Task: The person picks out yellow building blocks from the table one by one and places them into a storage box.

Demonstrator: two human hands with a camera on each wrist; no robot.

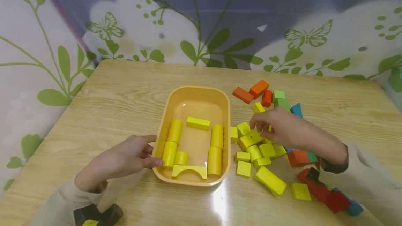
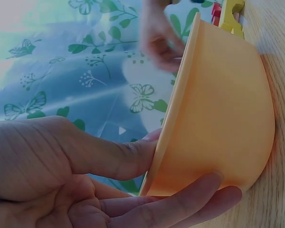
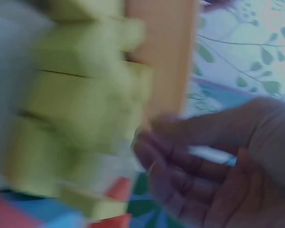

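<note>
An orange-yellow plastic bin (image 1: 197, 93) stands on the table. My left hand (image 1: 120, 158) holds its left wall, the thumb over the rim and the fingers against the outside, as the left wrist view shows. Inside lie yellow cylinders (image 1: 170, 153) along both sides, a yellow bar (image 1: 198, 123) and a yellow arch block (image 1: 189, 171). My right hand (image 1: 276, 125) hovers over the pile of yellow blocks (image 1: 251, 138) beside the bin. Its fingers (image 3: 173, 185) are loosely bent, with nothing seen between them; the right wrist view is blurred.
Orange blocks (image 1: 243, 95), a red cylinder (image 1: 267, 98) and green blocks (image 1: 282, 103) lie behind the yellow pile. Red blocks (image 1: 337, 201) and a blue block (image 1: 355, 208) sit under the right forearm. A patterned curtain (image 1: 220, 20) rises at the table's far edge.
</note>
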